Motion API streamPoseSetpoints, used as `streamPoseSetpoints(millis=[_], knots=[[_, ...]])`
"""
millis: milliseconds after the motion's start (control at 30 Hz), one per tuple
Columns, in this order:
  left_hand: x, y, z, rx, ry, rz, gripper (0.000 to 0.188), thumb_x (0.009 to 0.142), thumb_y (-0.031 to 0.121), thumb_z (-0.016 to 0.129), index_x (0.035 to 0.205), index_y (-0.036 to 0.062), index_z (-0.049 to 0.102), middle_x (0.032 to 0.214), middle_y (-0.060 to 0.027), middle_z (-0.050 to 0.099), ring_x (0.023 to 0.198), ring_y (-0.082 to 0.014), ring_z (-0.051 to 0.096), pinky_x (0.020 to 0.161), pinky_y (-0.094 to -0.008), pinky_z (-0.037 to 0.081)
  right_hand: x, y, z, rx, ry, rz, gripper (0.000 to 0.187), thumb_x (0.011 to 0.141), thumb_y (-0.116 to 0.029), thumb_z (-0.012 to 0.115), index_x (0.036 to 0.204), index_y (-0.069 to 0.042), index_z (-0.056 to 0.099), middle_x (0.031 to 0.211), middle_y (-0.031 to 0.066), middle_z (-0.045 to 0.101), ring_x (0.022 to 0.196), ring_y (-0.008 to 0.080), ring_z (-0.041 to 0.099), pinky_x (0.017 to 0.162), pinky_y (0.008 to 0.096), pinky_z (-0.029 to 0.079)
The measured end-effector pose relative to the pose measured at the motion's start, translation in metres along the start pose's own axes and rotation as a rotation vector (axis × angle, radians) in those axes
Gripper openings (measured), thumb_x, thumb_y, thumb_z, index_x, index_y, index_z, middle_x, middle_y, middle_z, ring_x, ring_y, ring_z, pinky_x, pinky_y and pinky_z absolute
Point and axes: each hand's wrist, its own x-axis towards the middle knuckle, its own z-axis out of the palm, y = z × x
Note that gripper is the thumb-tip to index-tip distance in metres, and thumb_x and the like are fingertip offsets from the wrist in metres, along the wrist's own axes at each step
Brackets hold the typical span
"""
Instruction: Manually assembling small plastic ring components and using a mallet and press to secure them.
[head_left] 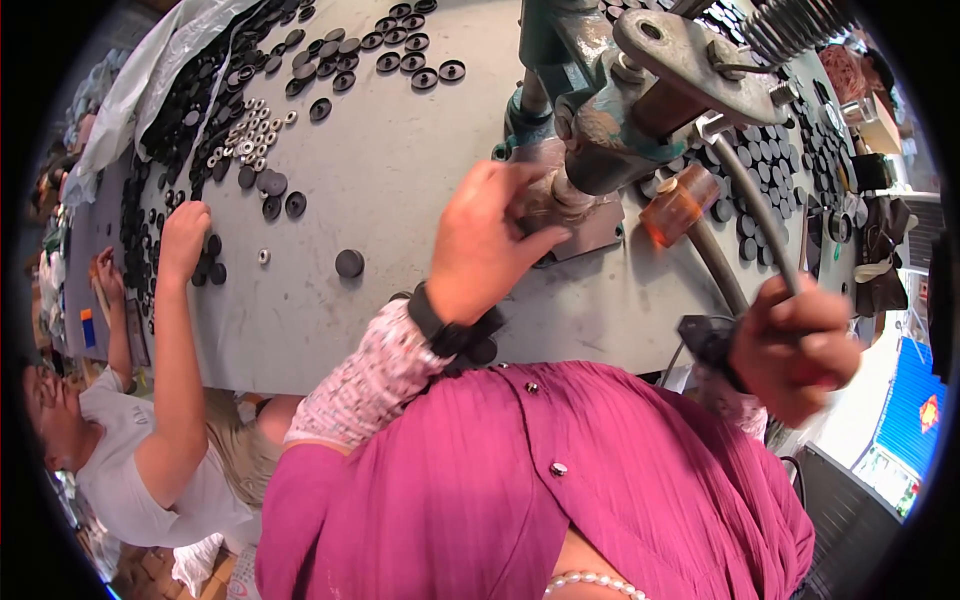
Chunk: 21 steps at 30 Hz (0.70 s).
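Note:
A green and bare-metal hand press [575, 110] stands on the grey table. My left hand [487, 235] is at its lower die, thumb and fingers apart on either side; the fingertips are partly hidden behind the metal. I see nothing held in that hand. The press's ram [597, 165] is down close to the die [572, 195]. Farther right my right hand [797, 345], slightly blurred, is wrapped round the press's lever [755, 195]. An orange-brown translucent cylinder [680, 205] sits on a metal rod beside the ram.
Black round caps [412, 60] lie scattered at the far left, with small silvery rings [245, 135] near them. One black cap [349, 263] lies left of my left hand. Many black discs [765, 165] cover the table behind the lever. A co-worker's hand [182, 240] is at the left pile.

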Motion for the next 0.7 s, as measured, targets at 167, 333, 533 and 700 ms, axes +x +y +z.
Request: streamPoseSetpoints(millis=[167,333,533,700], knots=[[-0.045,0.002,-0.082,0.305,-0.456,0.148,0.052,0.066,0.006,0.087,0.116,0.0086,0.071,0.111,-0.0084,0.064,0.098,-0.0299,0.066,0.083,-0.0389,0.055,-0.096,0.000,0.012,-0.094,0.076,0.201,0.041,0.110,-0.046,0.056,0.122,-0.007,0.049,0.129,0.0286,0.058,0.057,0.0221,0.057,0.046,0.0363,0.048],[-0.068,0.005,-0.089,0.393,-0.662,0.208,0.047,0.070,0.007,0.083,0.116,0.0117,0.071,0.114,-0.0077,0.063,0.106,-0.0317,0.063,0.088,-0.0413,0.054,-0.055,-0.001,0.017,-0.085,0.109,0.083,0.047,0.109,-0.052,0.053,0.119,-0.006,0.050,0.110,0.0267,0.063,0.056,0.0211,0.055,0.047,0.0329,0.051],[-0.068,-0.003,-0.064,0.402,-0.641,0.279,0.039,0.074,0.012,0.081,0.111,0.0120,0.071,0.114,-0.0076,0.061,0.104,-0.0295,0.062,0.087,-0.0418,0.054,0.012,-0.016,0.003,-0.044,0.071,0.132,0.052,0.109,-0.055,0.047,0.119,-0.005,0.054,0.096,0.0268,0.060,0.052,0.0213,0.052,0.045,0.0333,0.048],[-0.058,-0.012,-0.044,0.244,-0.466,0.230,0.038,0.074,0.015,0.085,0.109,0.0071,0.072,0.111,-0.0092,0.063,0.101,-0.0310,0.062,0.088,-0.0399,0.054,0.030,-0.014,-0.001,0.002,0.039,0.143,0.058,0.106,-0.061,0.049,0.119,-0.005,0.055,0.092,0.0265,0.059,0.050,0.0220,0.049,0.043,0.0337,0.047]])
